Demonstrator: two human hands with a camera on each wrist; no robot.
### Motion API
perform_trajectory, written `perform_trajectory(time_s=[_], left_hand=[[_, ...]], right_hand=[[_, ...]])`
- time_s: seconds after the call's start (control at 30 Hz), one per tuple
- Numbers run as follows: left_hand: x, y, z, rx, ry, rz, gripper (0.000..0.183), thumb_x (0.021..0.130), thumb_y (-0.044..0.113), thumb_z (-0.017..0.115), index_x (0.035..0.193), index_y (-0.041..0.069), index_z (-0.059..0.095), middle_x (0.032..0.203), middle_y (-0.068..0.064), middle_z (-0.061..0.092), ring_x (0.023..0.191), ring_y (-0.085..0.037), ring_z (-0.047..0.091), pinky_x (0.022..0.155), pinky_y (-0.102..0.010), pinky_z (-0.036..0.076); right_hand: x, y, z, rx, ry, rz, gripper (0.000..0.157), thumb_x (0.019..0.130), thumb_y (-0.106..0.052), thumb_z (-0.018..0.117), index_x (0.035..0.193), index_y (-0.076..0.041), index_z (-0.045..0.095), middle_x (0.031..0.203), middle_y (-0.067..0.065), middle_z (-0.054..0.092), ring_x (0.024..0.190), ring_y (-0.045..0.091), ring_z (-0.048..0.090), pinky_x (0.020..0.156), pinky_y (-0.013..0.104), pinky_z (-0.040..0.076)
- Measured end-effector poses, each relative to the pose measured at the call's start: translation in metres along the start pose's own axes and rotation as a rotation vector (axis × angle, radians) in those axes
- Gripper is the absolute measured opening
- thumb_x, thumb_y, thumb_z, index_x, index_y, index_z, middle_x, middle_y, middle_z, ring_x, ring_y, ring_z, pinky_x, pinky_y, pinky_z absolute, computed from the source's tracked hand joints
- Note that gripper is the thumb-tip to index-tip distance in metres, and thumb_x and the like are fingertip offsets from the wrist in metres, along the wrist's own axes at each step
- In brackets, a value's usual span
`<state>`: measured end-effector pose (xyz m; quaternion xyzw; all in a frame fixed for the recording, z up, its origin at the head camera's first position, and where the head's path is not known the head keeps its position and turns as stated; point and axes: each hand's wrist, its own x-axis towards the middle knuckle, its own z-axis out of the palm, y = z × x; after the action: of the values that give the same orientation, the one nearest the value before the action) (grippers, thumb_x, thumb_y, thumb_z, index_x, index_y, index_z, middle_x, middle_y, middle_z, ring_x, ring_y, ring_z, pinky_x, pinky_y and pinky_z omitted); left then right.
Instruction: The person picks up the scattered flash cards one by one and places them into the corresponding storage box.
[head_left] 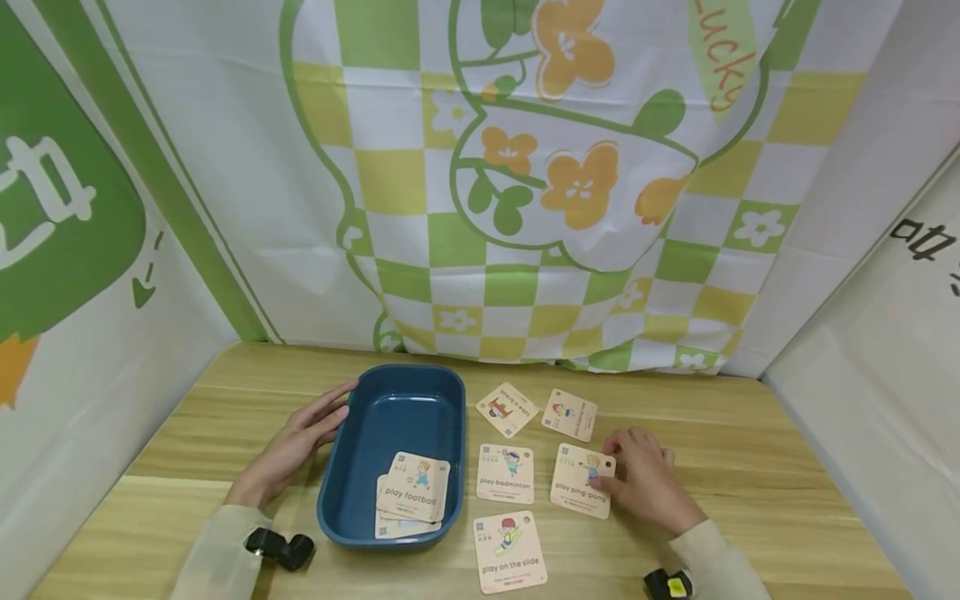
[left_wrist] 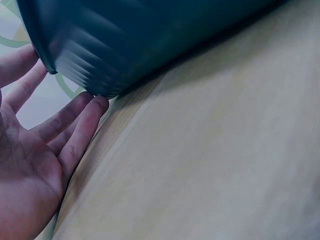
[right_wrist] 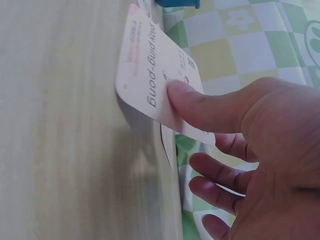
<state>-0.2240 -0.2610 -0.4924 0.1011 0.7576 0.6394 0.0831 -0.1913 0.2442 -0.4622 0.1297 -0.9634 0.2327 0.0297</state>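
Observation:
With thumb on its face and fingers behind, my right hand (head_left: 647, 477) pinches the "play ping-pong" card (head_left: 579, 493). In the right wrist view that card (right_wrist: 145, 70) is tilted up from the table, its far edge raised. Along the left side of a deep blue tray (head_left: 393, 425), my left hand (head_left: 294, 442) rests with extended fingertips against rim and outer wall. Inside the tray's near end lies a small stack of cards, a "play football" card (head_left: 414, 492) on top.
Between tray and right hand lie a "play badminton" card (head_left: 506, 487), a "take a break" card (head_left: 507, 409) and a "play on the slide" card (head_left: 510, 567). Another card (head_left: 569, 414) sits behind the ping-pong one. A checkered cloth (head_left: 517, 283) hangs at the table's back edge.

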Motion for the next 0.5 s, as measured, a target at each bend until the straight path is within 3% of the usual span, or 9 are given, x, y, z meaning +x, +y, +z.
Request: perform_trajectory(time_s=[0.2,0.5], left_hand=[[0.000,0.000,0.000,0.009,0.002,-0.001,0.058,0.108,0.039,0.049,0.161,0.020,0.033,0.165,-0.012,0.024,0.146,-0.037,0.028,0.097,-0.017,0.045],[0.000,-0.001,-0.001,0.001,-0.004,0.004,0.058,0.108,0.039,0.049,0.161,0.020,0.033,0.166,-0.011,0.022,0.147,-0.037,0.026,0.096,-0.016,0.044]], right_hand=[[-0.001,0.000,-0.005,0.083,-0.005,-0.022,0.024,0.087,-0.015,0.081,0.099,-0.011,0.062,0.098,-0.001,0.056,0.098,0.024,0.049,0.084,0.045,0.026],[-0.004,-0.006,-0.014,0.165,-0.016,-0.057,0.019,0.088,-0.014,0.079,0.093,-0.011,0.061,0.096,-0.002,0.056,0.101,0.024,0.053,0.088,0.047,0.023]])
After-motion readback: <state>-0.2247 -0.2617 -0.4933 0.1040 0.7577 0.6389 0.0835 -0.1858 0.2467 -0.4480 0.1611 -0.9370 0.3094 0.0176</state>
